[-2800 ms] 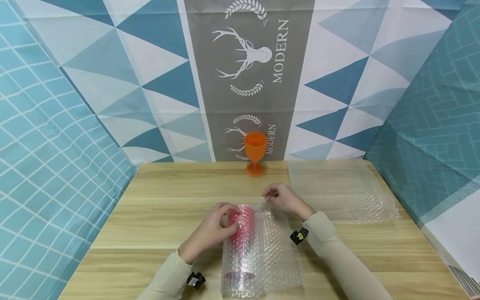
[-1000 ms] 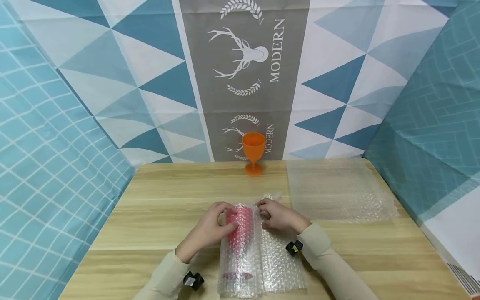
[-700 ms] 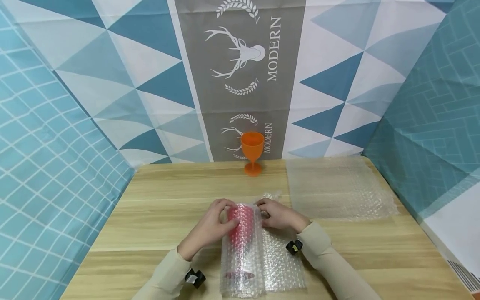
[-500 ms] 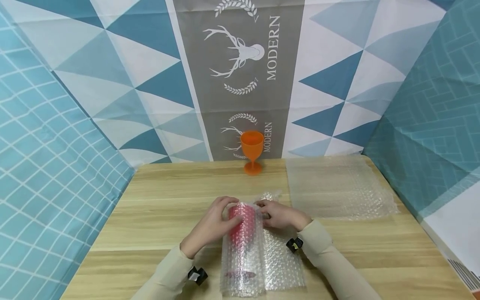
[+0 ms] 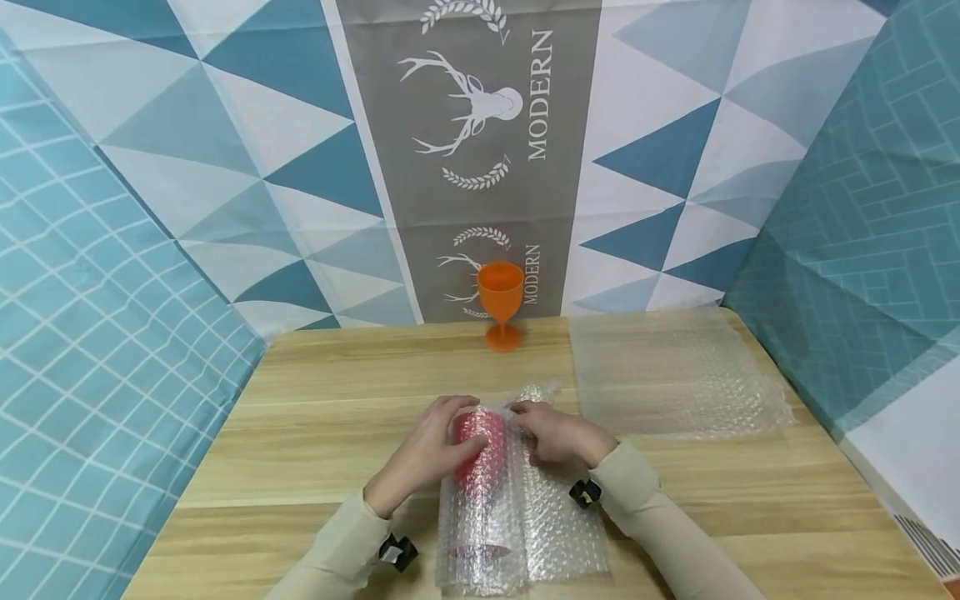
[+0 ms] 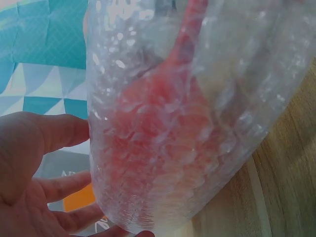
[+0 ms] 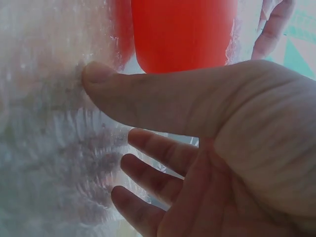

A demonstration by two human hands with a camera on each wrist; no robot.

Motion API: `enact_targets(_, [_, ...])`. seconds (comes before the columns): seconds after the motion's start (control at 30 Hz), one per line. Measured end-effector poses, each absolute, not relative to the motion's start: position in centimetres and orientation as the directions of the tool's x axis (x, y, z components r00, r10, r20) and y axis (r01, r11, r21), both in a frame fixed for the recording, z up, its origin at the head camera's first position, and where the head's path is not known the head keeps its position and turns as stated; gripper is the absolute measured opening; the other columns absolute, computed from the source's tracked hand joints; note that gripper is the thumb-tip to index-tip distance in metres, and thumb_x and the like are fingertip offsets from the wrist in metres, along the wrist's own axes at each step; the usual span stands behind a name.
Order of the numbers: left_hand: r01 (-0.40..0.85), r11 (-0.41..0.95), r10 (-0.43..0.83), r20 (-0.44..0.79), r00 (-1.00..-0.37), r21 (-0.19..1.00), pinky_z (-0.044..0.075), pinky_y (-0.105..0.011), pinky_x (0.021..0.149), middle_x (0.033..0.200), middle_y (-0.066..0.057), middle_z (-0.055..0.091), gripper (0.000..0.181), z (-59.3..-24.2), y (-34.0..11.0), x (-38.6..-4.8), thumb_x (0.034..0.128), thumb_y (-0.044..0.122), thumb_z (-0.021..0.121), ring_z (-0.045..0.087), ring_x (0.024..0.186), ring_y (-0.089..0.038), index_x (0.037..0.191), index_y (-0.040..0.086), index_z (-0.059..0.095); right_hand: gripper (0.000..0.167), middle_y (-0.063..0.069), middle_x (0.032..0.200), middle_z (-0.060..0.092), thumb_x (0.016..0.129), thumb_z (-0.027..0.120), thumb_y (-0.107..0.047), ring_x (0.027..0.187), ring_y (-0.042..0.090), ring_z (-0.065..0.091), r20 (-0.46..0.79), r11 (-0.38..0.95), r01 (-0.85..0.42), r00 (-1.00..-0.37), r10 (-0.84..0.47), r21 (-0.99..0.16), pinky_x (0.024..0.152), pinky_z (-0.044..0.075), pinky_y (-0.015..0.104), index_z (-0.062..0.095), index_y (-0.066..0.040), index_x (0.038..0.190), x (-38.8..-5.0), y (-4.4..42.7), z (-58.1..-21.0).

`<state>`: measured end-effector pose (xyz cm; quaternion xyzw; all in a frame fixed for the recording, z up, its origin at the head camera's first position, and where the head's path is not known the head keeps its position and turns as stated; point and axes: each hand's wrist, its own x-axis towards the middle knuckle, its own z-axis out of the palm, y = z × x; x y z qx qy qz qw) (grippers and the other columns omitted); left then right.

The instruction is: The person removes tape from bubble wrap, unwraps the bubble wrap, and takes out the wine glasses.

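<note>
A red goblet (image 5: 480, 457) lies on its side, rolled in clear bubble wrap (image 5: 566, 529), its bowl pointing away and its foot toward me. My left hand (image 5: 423, 454) holds the roll around the bowl, thumb on top and fingers at the far side. At the upper right of the roll, my right hand (image 5: 558, 432) holds the wrap near the goblet's rim. The right wrist view shows its thumb (image 7: 148, 96) against the wrap, with several fingers bent below. A loose flap of wrap extends to the right beneath that hand.
An orange goblet (image 5: 501, 304) stands upright at the table's back edge. Another flat sheet of bubble wrap (image 5: 675, 375) lies at the back right. The wooden table (image 5: 315, 417) meets patterned cloth walls behind and on both sides.
From over the flap's far corner, my right hand has come left and nearer, against the roll. The roll now sits closer round the goblet. My left hand keeps its hold, its thumb slightly shifted.
</note>
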<state>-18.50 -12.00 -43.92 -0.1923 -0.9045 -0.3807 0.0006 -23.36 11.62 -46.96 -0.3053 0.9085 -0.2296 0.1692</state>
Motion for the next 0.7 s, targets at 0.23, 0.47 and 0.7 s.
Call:
enact_targets(0.23, [0.361,0.630,0.358,0.155,-0.921,0.688,0.050,-0.053,0.108,0.134,-0.015,0.063,0.055,-43.91,-11.90,-18.57,0.0903,0.021,0.079,0.060,0.127,-0.032,0.139,0.005,0.059,0.066,0.025,0.161,0.037,0.078,0.079,0.002,0.148,0.047,0.035,-0.181,0.699,-0.490,-0.737,-0.652,-0.521,0.121,0.031,0.062,0.059,-0.001,0.141,-23.05,12.18,-46.79])
enact_targets(0.47, [0.369,0.621,0.364,0.163,-0.917,0.691,0.049,-0.055,0.109,0.135,-0.017,0.062,0.056,-44.00,-12.12,-18.57,0.0889,0.019,0.079,0.059,0.127,-0.034,0.139,0.004,0.059,0.062,0.026,0.162,0.035,0.080,0.078,-0.001,0.149,0.047,0.034,-0.182,0.684,-0.508,-0.717,-0.673,-0.524,0.121,0.031,0.062,0.060,-0.001,0.139,-23.02,12.35,-46.83])
enact_targets(0.7, [0.382,0.622,0.367,0.176,-0.913,0.683,0.051,-0.053,0.106,0.134,-0.016,0.063,0.054,-44.11,-12.21,-18.61,0.0885,0.018,0.078,0.061,0.125,-0.032,0.138,0.006,0.060,0.067,0.023,0.164,0.032,0.082,0.079,-0.002,0.150,0.045,0.034,-0.203,0.711,-0.479,-0.737,-0.644,-0.515,0.121,0.032,0.061,0.055,-0.002,0.145,-22.92,12.24,-47.22])
